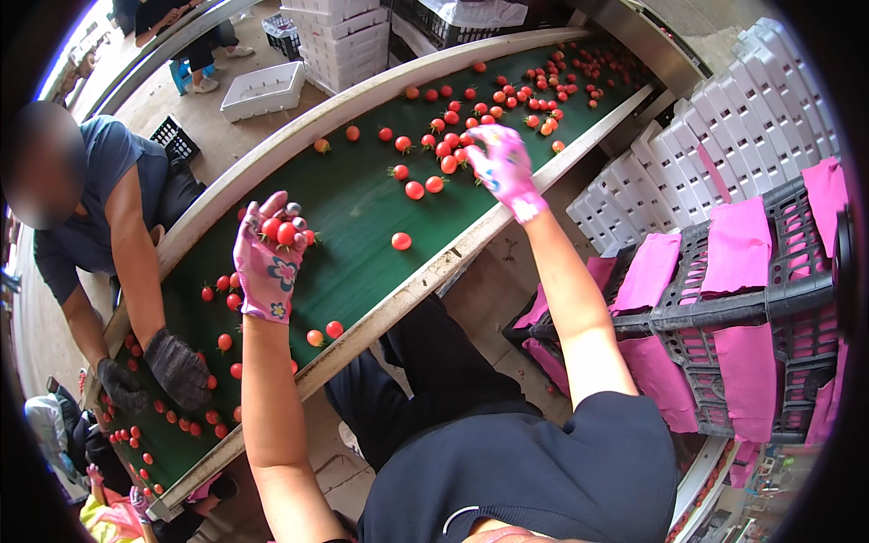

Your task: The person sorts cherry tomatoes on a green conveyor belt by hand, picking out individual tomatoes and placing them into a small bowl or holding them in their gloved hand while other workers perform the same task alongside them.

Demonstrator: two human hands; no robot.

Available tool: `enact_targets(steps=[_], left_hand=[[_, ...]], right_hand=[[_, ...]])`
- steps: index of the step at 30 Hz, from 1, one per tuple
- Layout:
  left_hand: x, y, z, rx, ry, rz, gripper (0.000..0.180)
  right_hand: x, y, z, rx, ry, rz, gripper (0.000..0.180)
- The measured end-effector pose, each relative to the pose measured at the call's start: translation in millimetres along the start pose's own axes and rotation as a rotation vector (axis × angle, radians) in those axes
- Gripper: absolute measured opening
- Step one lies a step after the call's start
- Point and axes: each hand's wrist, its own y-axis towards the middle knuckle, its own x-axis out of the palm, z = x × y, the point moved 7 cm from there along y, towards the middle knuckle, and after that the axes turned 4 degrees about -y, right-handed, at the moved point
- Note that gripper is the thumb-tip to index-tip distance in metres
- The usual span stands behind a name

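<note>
The person works at a long green conveyor belt (353, 208) that runs from lower left to upper right, strewn with small red tomatoes. The left hand (270, 262), in a pink flowered glove, is cupped palm-up over the belt's near half, its grip curled around a handful of tomatoes (282, 232). The right hand (503, 165), in a pink glove, reaches farther up the belt; its fingers are spread and bent downward, holding nothing that can be seen, right at the near edge of a tomato cluster (445, 145). That cluster lies just to the left of and beyond the right hand, so the right hand is much the nearer of the two.

Off the belt's right rail stand black crates (778, 299) lined with magenta sheets (738, 244), with stacked white trays (724, 136) behind them. Across the belt, a co-worker's dark-gloved hands (176, 366) rest on its lower end. More white trays (344, 41) are stacked beyond the belt's far rail.
</note>
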Motion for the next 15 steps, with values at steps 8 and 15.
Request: enact_targets(steps=[8,15], left_hand=[[-13,-1,14,0.047,0.019,0.015,0.044],[3,0,-32,-0.169,0.190,0.005,0.040]], right_hand=[[79,35,-43,-0.060,-0.109,-0.627,0.033],[61,15,-105,0.092,1.089,-0.563,0.036]])
